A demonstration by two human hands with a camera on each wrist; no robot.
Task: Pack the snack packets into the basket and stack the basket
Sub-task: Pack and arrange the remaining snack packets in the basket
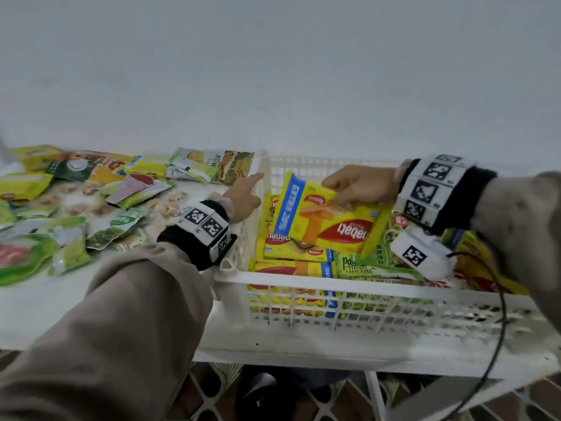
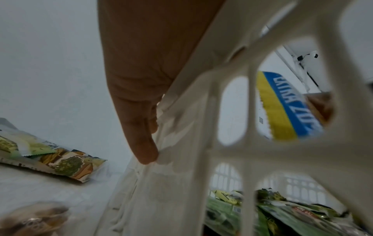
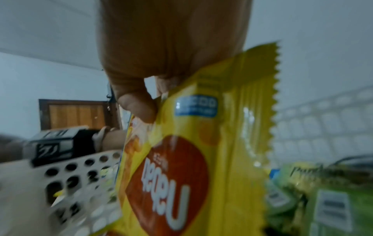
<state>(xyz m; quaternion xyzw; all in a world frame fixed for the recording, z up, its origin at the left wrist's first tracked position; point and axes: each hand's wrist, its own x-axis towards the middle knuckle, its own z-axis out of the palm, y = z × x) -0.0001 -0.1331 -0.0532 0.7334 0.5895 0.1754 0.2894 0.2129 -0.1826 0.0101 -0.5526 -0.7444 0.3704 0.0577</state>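
Observation:
A white slotted basket stands on the table at the right, holding several yellow and green packets. My right hand pinches a yellow wafer packet by its upper edge and holds it tilted above the packets in the basket. The right wrist view shows thumb and fingers pinching that packet near its serrated end. My left hand lies against the basket's left wall with its fingers straight. In the left wrist view those fingers touch the basket wall, and the held packet shows through a slot.
Many loose snack packets lie spread over the white table to the left of the basket. A green layer cake packet lies inside the basket near its front. A wall rises just behind. A black cable hangs at the right.

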